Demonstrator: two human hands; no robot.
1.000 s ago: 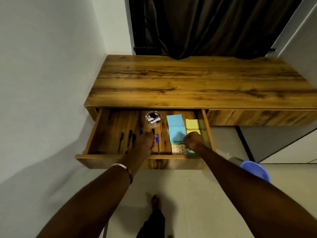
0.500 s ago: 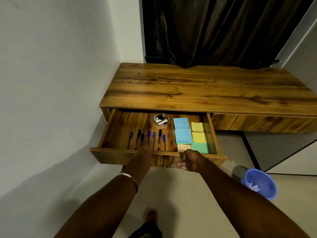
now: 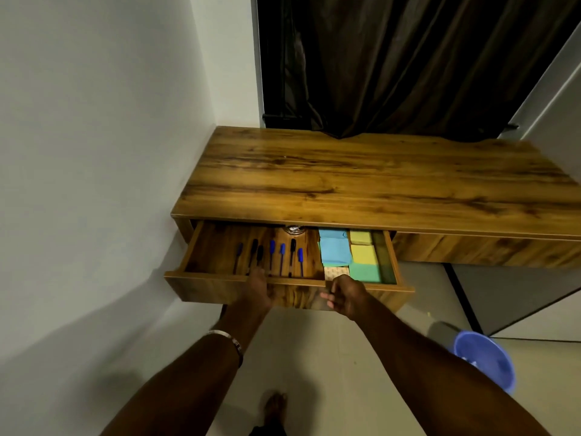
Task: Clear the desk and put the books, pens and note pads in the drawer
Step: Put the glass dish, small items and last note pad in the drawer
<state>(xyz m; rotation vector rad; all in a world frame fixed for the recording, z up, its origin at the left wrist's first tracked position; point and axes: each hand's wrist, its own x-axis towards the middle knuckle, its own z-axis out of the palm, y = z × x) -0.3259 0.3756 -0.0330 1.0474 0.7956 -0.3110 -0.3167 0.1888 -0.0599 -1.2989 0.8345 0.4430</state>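
Observation:
The wooden desk [image 3: 361,184] has a bare top. Its left drawer [image 3: 213,287] stands partly pulled out. Several blue and black pens [image 3: 281,256] lie in a row inside it. Beside them lie a blue note pad [image 3: 334,251], yellow pads [image 3: 363,253], a green pad [image 3: 364,272] and a small patterned pad [image 3: 336,272]. My left hand [image 3: 256,291] presses on the drawer's front panel, fingertips at its top edge. My right hand [image 3: 345,295] rests against the same panel with loosely bent fingers and holds nothing.
A glass bowl [image 3: 294,229] at the drawer's back is mostly hidden under the desk top. A white wall runs close on the left. A dark curtain [image 3: 408,64] hangs behind the desk. A blue bucket [image 3: 484,363] stands on the floor at the right, and my foot [image 3: 275,404] is below.
Both hands came out of the drawer onto its front panel. The drawer has slid partway in, so the glass bowl is now nearly hidden under the desk top.

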